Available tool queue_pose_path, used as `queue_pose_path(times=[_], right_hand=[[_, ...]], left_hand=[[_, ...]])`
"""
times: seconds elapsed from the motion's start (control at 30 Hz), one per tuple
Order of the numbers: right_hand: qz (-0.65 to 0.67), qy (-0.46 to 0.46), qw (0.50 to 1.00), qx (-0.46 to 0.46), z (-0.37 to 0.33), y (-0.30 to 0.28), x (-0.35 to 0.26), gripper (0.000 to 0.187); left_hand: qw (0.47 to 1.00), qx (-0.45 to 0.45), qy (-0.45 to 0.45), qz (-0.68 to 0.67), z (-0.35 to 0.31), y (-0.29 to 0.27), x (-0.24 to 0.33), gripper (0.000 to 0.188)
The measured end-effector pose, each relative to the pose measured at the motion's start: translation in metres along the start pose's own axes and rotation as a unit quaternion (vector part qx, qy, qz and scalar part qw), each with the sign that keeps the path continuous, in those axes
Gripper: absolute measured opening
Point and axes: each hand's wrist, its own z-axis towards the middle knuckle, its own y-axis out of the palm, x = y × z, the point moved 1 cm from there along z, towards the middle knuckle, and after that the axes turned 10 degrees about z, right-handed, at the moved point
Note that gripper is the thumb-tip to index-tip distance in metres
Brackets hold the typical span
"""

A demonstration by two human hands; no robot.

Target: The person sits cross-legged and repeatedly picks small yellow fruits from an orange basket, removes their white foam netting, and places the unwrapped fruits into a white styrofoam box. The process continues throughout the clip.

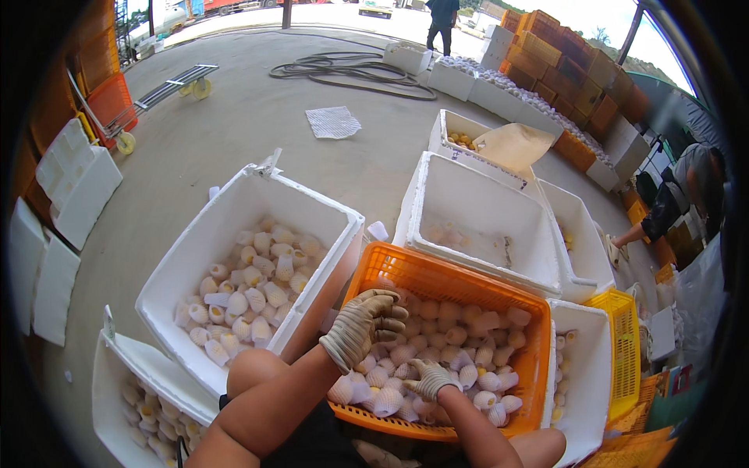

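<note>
An orange plastic basket (538, 366), filled with round fruit in white foam net sleeves (437, 324), stands in front of me. Both my hands wear pale knit work gloves. My left hand (363, 326) hovers over the basket's left side, its fingers loosely bent and apart, with nothing visible in them. Lower down, my right hand (429, 380) reaches in among the sleeved fruit, fingers spread and touching the pieces. To the left, a white foam box (183, 257) holds more sleeved fruit (253, 300) in its lower part.
Another foam box (101, 390) with sleeved fruit sits at the lower left. A foam box (484, 191) stands beyond the basket, others and a yellow crate (622, 343) to its right. A hose (351, 66) lies on the floor. Two people (443, 23) are farther off, one bending at right.
</note>
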Motion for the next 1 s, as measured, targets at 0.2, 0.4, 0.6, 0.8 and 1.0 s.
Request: queue_pose_path(times=[0.2,0.4,0.6,0.8,1.0], right_hand=[[-0.049,-0.007,0.997,-0.054,0.031,0.006,-0.008,0.059],[-0.101,-0.025,0.992,-0.071,0.027,-0.002,-0.005,0.063],[0.059,0.000,0.998,-0.020,0.017,-0.005,0.019,0.072],[-0.057,-0.070,0.993,-0.070,0.029,0.009,0.014,0.078],[0.107,-0.032,0.993,0.033,0.021,0.002,0.024,0.066]], left_hand=[[0.999,0.014,-0.031,0.032,0.018,0.001,-0.020,0.017],[0.998,0.012,-0.032,0.053,0.025,0.009,-0.025,0.018],[0.996,0.017,-0.030,0.078,0.026,0.004,-0.026,0.019],[0.993,-0.014,-0.048,0.107,0.027,0.010,-0.035,0.017],[0.988,0.007,-0.049,0.148,0.022,0.007,-0.034,0.017]])
